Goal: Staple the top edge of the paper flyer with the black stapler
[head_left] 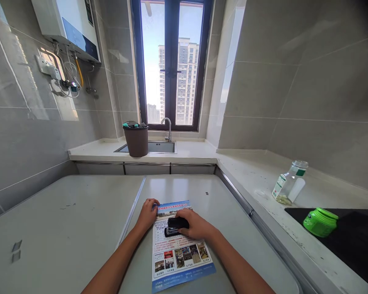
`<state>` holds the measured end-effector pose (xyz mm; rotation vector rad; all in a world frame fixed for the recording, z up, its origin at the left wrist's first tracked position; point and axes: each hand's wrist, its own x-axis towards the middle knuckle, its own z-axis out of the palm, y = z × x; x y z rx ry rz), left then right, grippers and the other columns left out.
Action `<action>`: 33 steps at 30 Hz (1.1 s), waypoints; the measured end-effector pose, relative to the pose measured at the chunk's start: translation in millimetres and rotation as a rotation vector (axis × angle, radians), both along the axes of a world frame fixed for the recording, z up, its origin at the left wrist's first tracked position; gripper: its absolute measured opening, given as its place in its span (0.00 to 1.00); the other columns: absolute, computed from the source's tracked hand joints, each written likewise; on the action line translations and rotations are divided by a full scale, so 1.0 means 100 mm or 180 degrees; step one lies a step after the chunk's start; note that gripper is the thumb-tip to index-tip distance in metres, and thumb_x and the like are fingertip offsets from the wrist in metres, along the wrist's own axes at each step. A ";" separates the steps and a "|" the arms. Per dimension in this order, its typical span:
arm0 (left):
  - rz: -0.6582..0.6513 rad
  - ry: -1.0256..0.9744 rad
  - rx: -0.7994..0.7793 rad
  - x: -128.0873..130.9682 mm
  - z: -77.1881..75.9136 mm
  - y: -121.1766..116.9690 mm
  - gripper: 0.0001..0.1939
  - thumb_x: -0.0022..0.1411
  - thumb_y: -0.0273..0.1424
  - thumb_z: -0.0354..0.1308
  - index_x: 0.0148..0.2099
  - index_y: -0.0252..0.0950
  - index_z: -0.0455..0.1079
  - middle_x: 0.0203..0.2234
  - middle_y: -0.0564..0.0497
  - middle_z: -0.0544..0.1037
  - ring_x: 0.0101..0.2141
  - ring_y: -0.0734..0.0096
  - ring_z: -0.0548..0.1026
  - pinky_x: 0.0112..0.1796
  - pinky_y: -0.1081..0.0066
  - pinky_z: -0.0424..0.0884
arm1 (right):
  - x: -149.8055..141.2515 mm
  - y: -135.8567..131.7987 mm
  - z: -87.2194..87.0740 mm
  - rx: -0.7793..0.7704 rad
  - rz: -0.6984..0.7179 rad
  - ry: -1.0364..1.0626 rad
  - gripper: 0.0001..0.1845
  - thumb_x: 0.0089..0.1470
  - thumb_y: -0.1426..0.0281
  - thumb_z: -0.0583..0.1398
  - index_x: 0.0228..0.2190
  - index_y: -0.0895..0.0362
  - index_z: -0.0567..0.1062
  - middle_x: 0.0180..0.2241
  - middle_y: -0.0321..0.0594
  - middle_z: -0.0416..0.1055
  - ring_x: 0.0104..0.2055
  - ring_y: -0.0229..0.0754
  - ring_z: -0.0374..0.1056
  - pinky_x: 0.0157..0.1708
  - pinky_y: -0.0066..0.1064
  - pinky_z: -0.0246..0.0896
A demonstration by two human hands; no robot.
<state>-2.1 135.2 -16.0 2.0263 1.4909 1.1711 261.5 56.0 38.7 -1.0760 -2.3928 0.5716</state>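
A printed colour flyer point(179, 253) lies flat on the grey table point(79, 228) right in front of me. My left hand point(147, 214) rests on the flyer's upper left corner, fingers curled down and pressing on the paper. My right hand point(194, 224) is closed around a small black stapler point(175, 226) that sits on the upper middle of the flyer.
A counter point(257, 179) runs along the right with a clear bottle point(290, 181), a green jar point(320, 221) and a black cooktop point(355, 241). At the back are a sink point(159, 147), a tap and a brown bucket point(136, 139) below the window.
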 end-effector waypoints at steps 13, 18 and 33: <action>0.0031 -0.0037 0.0047 -0.02 -0.02 -0.01 0.11 0.57 0.23 0.52 0.38 0.39 0.73 0.42 0.45 0.75 0.47 0.55 0.75 0.53 0.55 0.69 | 1.17 0.14 0.13 -0.1202 -0.0271 -0.0025 0.23 0.43 0.73 0.65 0.45 0.54 0.77 0.45 0.37 0.76 0.48 0.48 0.71 0.49 0.33 0.63; 0.0016 0.0016 -0.0064 -0.01 0.02 -0.05 0.11 0.57 0.23 0.51 0.39 0.38 0.73 0.43 0.45 0.75 0.47 0.56 0.75 0.53 0.56 0.69 | 1.53 0.05 0.10 -0.1344 -0.0428 0.0194 0.26 0.45 0.68 0.66 0.49 0.55 0.75 0.48 0.41 0.74 0.50 0.52 0.70 0.52 0.38 0.62; 0.0036 0.0049 -0.0073 -0.02 0.04 -0.03 0.11 0.58 0.26 0.51 0.39 0.38 0.74 0.42 0.45 0.75 0.46 0.56 0.75 0.51 0.57 0.70 | 1.90 0.62 -0.55 0.0481 -0.2920 0.0648 0.23 0.56 0.52 0.51 0.19 0.55 0.68 0.22 0.42 0.70 0.27 0.44 0.63 0.30 0.33 0.52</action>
